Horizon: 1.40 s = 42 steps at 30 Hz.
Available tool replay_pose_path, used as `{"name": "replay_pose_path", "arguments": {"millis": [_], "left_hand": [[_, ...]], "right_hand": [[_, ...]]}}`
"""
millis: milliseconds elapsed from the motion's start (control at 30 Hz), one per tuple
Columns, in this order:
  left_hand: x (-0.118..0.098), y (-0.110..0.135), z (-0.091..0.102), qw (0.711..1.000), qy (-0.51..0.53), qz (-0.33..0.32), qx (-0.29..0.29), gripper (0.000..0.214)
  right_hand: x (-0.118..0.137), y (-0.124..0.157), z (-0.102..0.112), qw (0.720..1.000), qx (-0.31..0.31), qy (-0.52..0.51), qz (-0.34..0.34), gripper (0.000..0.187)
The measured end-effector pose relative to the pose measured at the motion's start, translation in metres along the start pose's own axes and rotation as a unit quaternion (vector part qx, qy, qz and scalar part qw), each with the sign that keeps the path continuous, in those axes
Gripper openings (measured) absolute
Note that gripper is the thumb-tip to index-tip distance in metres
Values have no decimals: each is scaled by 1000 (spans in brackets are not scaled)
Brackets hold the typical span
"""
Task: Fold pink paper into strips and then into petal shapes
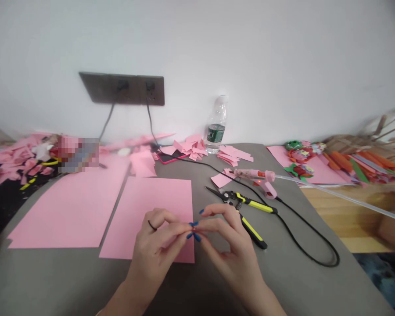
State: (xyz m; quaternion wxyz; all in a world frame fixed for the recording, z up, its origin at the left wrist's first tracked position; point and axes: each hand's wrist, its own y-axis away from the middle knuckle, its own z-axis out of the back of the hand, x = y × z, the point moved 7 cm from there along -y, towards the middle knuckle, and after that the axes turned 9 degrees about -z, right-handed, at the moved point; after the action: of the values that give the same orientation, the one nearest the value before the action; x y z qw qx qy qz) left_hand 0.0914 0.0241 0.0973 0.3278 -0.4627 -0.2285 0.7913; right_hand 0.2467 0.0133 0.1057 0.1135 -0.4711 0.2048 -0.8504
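My left hand and my right hand meet in the air above a pink paper sheet. Their fingertips pinch a tiny item that is mostly hidden, possibly a pink paper scrap. A black ring circles one left finger. To my right lie yellow-and-black handled snips, open at the blades, and beyond them a pink hot glue gun with a long glue stick and black cord. Another pink sheet lies to the left.
The grey table top also holds cut pink paper pieces, a water bottle and a phone in a pink case. Paper craft flowers and carrots lie at right. A dark socket panel is on the wall behind.
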Motion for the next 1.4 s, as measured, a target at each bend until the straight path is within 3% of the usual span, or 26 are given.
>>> {"name": "replay_pose_path", "arguments": {"millis": [167,333,533,633,800,933,1033,1167,1333,1400], "left_hand": [[-2,-2,9,999,-42,-28,7,13],[7,2,24,998,11,32,-55,21],[24,14,8,979,107,158,-72,17],[31,19,4,971,120,197,-68,30],[27,17,4,979,136,153,-18,43],[22,13,8,982,156,101,27,46],[22,7,11,973,201,96,56,44],[33,-2,8,954,228,159,108,30],[48,-11,9,947,249,194,60,32],[46,-13,3,940,264,194,99,25]], "right_hand": [[-1,-5,8,999,-7,46,16,23],[-30,-8,29,994,-69,-31,-74,18],[-23,-4,0,986,31,-103,-124,7],[-25,-4,-7,977,43,-130,-163,16],[-47,-1,-12,938,80,-206,-268,18],[-55,2,-17,912,143,-228,-309,23],[-53,3,-19,896,195,-250,-310,33],[-43,3,-18,884,268,-268,-274,40],[-30,0,-16,879,321,-272,-226,37],[-25,-1,-19,874,344,-272,-210,36]]}}
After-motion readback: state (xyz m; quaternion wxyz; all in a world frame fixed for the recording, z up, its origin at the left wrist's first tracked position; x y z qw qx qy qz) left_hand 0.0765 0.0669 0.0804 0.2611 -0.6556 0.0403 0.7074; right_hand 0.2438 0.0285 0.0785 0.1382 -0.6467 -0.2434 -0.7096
